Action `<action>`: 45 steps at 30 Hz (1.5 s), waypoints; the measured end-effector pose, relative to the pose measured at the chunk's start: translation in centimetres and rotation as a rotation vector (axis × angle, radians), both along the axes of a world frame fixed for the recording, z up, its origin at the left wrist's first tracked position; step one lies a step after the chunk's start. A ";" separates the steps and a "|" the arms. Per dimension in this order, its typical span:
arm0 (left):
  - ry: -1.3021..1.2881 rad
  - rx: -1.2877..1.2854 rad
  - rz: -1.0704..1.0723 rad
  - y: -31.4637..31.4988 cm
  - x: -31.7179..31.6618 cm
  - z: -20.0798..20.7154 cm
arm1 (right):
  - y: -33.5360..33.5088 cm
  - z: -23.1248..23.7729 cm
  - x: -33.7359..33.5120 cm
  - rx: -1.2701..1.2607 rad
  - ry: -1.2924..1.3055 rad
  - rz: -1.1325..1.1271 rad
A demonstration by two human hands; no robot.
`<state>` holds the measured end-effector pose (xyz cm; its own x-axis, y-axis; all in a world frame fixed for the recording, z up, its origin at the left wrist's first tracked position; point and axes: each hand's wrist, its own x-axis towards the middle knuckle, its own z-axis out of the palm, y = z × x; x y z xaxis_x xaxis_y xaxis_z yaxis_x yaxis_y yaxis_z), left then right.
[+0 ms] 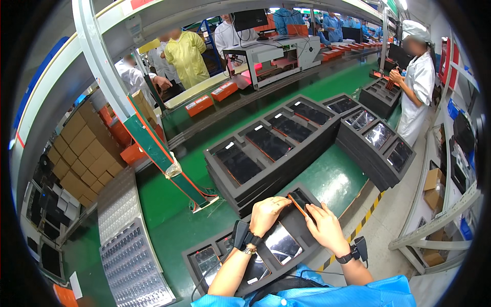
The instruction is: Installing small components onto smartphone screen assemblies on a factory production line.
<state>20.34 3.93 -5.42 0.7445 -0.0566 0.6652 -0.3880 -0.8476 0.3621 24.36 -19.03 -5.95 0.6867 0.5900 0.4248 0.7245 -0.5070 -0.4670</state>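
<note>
A smartphone (302, 198) with a dark screen and orange edge is tilted up between my hands, over the far right end of a black foam tray (293, 223). My left hand (267, 215) pinches its left edge with the fingertips. My right hand (325, 228) grips its lower right side, fingers along the edge. Beneath my hands, the tray's pockets hold several more phones; one glossy phone (282, 244) reflects the light. Both wrists carry strapped black devices. The left forearm partly covers the tray.
Beyond my hands stands a stack of foam trays (271, 174) with phones, and another stack (376, 169) to its right. A sheet of small parts (134, 261) lies left on the green bench (169, 225). A metal post (153, 148) rises nearby. A co-worker in white (417, 87) stands far right.
</note>
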 end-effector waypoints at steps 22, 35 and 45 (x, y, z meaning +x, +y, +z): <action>0.775 -1.462 -0.463 -0.2 0.7 -2.3 | -0.3 0.1 0.2 0.027 0.011 0.006; 0.716 -1.277 -0.242 -2.4 3.1 -2.6 | -0.5 0.4 0.7 0.076 0.032 0.054; 0.471 -1.059 -0.027 -3.2 -0.4 -3.4 | 0.0 -1.1 -0.9 0.041 -0.076 -0.045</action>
